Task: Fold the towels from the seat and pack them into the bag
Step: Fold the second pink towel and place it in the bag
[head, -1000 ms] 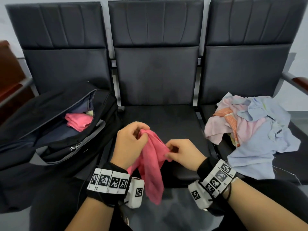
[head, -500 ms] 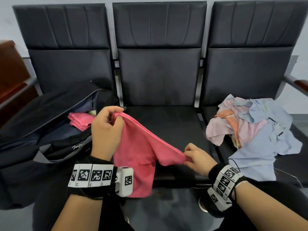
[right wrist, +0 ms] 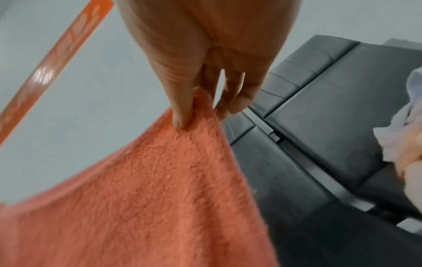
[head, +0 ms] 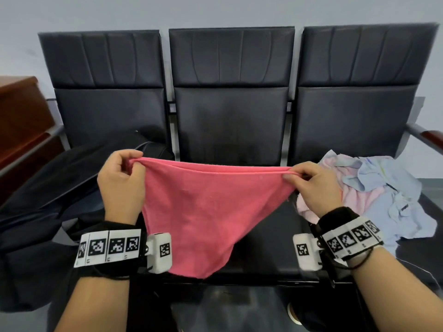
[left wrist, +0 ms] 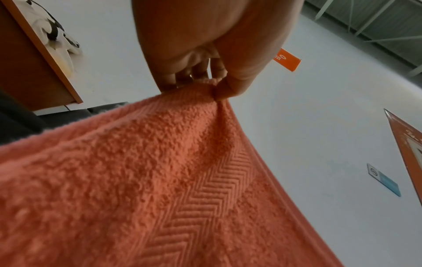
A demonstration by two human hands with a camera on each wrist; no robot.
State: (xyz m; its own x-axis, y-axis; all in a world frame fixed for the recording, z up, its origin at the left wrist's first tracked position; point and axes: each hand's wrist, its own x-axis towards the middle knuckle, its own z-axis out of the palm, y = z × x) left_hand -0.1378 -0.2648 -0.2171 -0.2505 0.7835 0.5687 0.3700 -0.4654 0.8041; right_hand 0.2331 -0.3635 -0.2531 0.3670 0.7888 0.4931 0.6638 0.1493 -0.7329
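Note:
A pink towel (head: 206, 207) hangs stretched between my hands above the middle seat (head: 261, 250). My left hand (head: 133, 165) pinches its upper left corner, my right hand (head: 291, 174) its upper right corner. The top edge is nearly taut and the lower part droops to a point. In the left wrist view the hand (left wrist: 213, 84) pinches the towel (left wrist: 160, 180), and in the right wrist view the thumb and fingers of the hand (right wrist: 198, 110) clamp the towel (right wrist: 148, 198). The black bag (head: 48, 188) lies on the left seat, its opening hidden behind my left hand and the towel.
A heap of pale pink and light blue towels (head: 374, 192) lies on the right seat. Three black seat backs (head: 231, 92) stand against a grey wall. A brown wooden cabinet (head: 21, 121) is at far left, an armrest (head: 429, 137) at far right.
My hands have moved apart and upward, spreading the bunched pink towel out wide by its two top corners. The view has tilted up, and the bag's opening is now covered.

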